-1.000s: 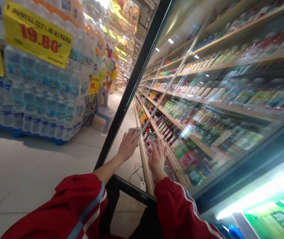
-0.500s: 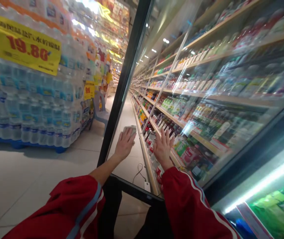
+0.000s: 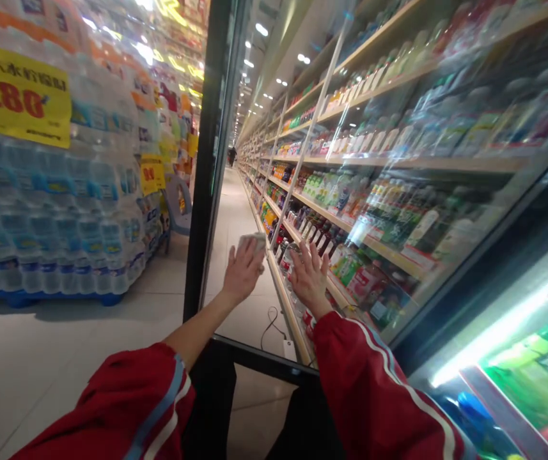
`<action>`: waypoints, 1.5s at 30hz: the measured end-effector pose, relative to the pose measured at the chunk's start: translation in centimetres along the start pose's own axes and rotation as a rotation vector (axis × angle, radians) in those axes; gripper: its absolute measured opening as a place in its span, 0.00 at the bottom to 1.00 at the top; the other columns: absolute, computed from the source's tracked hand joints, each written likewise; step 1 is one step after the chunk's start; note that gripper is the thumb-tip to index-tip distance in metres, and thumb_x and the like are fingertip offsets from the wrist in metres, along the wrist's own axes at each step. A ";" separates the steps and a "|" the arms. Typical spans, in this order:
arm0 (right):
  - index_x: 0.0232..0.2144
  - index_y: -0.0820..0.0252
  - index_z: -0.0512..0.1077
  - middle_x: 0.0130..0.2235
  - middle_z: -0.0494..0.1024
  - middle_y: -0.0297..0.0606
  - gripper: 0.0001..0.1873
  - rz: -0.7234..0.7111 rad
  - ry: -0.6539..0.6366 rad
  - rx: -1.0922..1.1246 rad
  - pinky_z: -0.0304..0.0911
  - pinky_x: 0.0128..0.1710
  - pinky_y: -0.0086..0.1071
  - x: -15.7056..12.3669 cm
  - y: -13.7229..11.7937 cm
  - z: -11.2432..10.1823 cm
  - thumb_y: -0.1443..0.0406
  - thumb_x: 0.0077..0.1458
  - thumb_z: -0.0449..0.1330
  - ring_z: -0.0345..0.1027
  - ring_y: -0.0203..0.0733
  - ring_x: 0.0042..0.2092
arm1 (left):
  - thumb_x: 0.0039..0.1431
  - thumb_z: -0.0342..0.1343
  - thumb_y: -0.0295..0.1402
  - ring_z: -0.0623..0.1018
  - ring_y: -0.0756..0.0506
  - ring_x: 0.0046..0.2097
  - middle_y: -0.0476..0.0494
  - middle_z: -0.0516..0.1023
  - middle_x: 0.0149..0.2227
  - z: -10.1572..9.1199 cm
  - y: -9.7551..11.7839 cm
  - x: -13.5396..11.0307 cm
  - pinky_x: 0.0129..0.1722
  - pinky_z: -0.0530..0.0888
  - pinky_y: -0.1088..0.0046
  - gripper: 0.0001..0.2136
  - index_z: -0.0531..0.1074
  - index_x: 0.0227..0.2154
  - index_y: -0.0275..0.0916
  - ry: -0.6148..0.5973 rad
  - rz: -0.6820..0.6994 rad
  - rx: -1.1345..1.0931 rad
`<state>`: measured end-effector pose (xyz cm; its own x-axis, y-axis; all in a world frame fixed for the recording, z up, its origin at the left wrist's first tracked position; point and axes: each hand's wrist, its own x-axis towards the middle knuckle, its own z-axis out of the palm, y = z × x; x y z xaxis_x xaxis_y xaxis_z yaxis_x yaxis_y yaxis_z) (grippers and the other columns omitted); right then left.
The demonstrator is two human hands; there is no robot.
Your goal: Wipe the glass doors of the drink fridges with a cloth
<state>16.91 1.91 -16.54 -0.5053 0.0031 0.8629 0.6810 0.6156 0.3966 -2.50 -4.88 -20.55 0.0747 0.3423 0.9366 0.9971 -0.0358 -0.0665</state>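
Cloth (image 3: 253, 241) lies held under the fingers of the left hand (image 3: 243, 271) against the glass door (image 3: 374, 220), the right hand (image 3: 310, 278) beside them, fingers spread loose

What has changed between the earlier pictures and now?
The glass door's upright black edge leans less in view. The bare right hand, fingers now spread, sits farther from the bare left hand. Nothing was grasped or released: the left hand keeps the whitish cloth under its fingers.
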 end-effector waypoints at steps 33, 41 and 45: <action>0.57 0.54 0.61 0.63 0.58 0.42 0.27 0.098 0.050 -0.026 0.32 0.63 0.53 4.7 3.3 -1.3 0.67 0.54 0.50 0.40 0.48 0.66 | 0.61 0.46 0.33 0.50 0.44 0.66 0.39 0.59 0.62 -0.3 3.5 6.0 0.64 0.38 0.55 0.21 0.60 0.57 0.42 0.023 0.154 -0.059; 0.55 0.55 0.64 0.61 0.60 0.42 0.26 0.095 0.098 -0.023 0.34 0.63 0.52 4.5 3.3 -1.0 0.67 0.53 0.51 0.41 0.47 0.66 | 0.60 0.44 0.31 0.47 0.42 0.66 0.35 0.52 0.64 -1.0 0.5 7.5 0.64 0.40 0.53 0.21 0.60 0.57 0.37 0.121 -0.142 -0.038; 0.56 0.55 0.63 0.62 0.60 0.42 0.26 0.095 0.087 -0.018 0.34 0.63 0.52 4.5 3.3 -1.0 0.67 0.53 0.51 0.41 0.47 0.66 | 0.61 0.45 0.32 0.50 0.42 0.66 0.36 0.56 0.63 -0.5 2.7 7.8 0.63 0.40 0.52 0.21 0.60 0.57 0.39 0.078 0.032 -0.053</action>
<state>17.41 3.12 -11.07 -0.3904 -0.0081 0.9206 0.7337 0.6013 0.3164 0.81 -2.80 -13.29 0.1037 0.2661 0.9583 0.9921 -0.0962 -0.0807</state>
